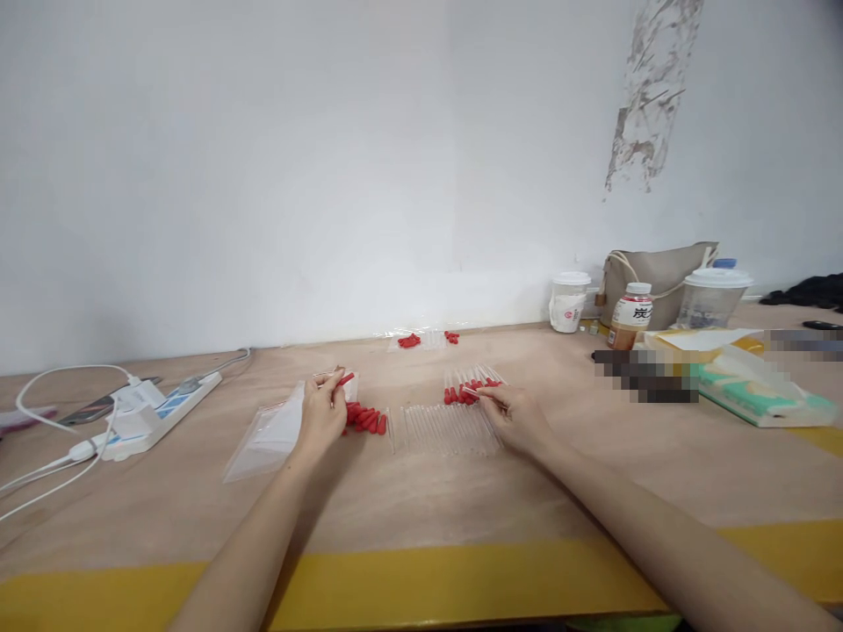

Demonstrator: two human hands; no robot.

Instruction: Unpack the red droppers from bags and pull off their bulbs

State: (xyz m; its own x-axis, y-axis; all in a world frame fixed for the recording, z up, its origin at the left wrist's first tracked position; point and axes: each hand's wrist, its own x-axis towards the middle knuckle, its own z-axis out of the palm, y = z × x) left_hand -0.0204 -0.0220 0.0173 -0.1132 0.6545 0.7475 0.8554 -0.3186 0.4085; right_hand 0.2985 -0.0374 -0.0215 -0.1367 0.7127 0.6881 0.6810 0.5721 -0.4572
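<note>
My left hand (322, 408) pinches a red rubber dropper bulb (346, 379) between thumb and fingers. Just to its right lies a pile of loose red bulbs (369, 420), partly hidden by the hand. A row of thin clear dropper tubes (448, 430) is spread on the table between my hands. My right hand (517, 417) is closed at the right end of that row, its fingertips on a thin clear tube (475, 391). Behind those fingertips, several tubes with red bulbs on their ends (454, 393) lie side by side.
Clear plastic bags (263, 443) lie left of my left hand. A white power strip (164, 417) with cables stands farther left. More red bulbs (409, 341) lie by the wall. At right are a paper cup (570, 303), a bottle (630, 318), a bag and a tissue pack (757, 391).
</note>
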